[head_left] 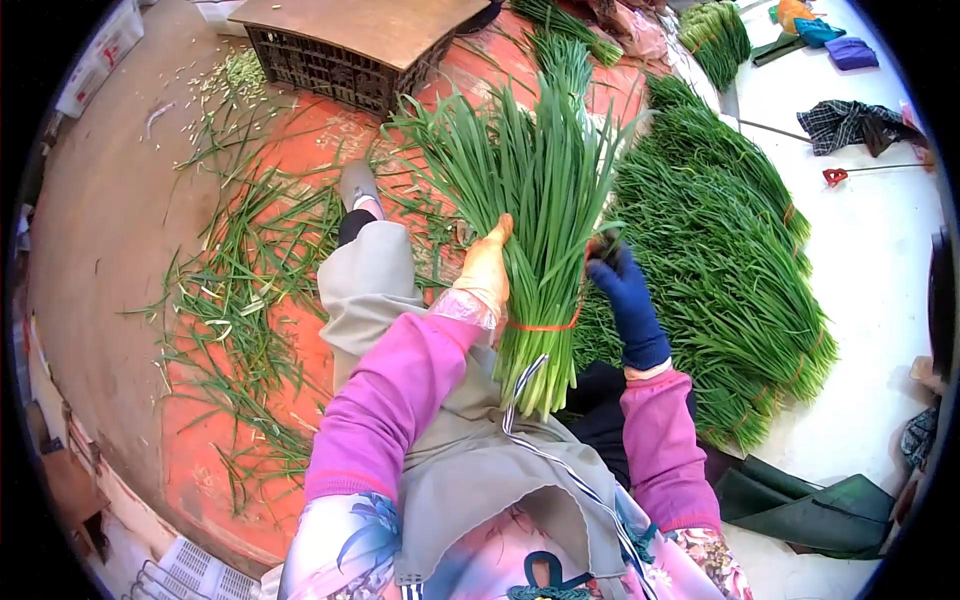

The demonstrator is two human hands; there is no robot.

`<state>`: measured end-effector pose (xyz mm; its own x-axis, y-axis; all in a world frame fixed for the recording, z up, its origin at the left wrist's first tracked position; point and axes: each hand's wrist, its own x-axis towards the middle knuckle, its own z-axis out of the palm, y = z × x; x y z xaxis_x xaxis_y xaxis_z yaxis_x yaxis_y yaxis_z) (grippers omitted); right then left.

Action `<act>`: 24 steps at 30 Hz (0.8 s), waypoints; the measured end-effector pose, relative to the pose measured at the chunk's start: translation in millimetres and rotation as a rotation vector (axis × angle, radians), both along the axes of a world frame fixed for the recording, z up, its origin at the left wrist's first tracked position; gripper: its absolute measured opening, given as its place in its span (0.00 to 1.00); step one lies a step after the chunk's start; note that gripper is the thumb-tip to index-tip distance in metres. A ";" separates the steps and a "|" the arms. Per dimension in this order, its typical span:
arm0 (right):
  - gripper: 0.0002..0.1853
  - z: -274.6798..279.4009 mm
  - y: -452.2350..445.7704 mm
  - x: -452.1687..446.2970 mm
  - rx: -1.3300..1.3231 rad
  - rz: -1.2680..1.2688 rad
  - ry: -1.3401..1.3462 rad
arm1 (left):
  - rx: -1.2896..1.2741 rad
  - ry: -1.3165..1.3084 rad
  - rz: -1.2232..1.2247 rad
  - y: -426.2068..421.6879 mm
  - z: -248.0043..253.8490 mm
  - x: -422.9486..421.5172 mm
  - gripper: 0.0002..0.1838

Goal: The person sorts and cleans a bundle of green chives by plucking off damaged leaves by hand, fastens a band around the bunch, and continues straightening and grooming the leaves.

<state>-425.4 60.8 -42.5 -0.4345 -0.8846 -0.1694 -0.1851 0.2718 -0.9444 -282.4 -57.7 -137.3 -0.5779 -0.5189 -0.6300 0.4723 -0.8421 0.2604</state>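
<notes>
A thick bunch of garlic chives [545, 200] stands over my lap, leaves fanned upward and pale stem ends toward me. My left hand [487, 268], in an orange glove, is closed around its left side. A red rubber band [545, 327] circles the lower stems, and one strand of it runs up the right side. My right hand [622, 295], in a dark blue glove, pinches that strand beside the bunch; its fingertips are slightly blurred. The bunch hides part of my left fingers.
Banded chive bunches [715, 270] lie piled at my right. Loose leaf scraps [255, 290] litter the red mat [200, 460] at left. A dark crate [330, 70] with a board on top stands ahead. Dark green folded sheets [810, 505] lie at lower right.
</notes>
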 end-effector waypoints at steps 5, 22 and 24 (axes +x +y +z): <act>0.42 -39.2 34.1 29.2 0.176 0.258 0.007 | -0.079 -0.035 0.072 5.2 -3.7 -7.6 0.21; 0.24 55.3 -154.7 63.5 -0.183 0.527 0.686 | -0.439 -0.375 -0.004 33.7 25.2 -0.8 0.25; 0.28 48.1 -169.8 52.2 -0.079 0.617 0.755 | -0.447 -0.174 -0.050 37.8 35.4 6.9 0.19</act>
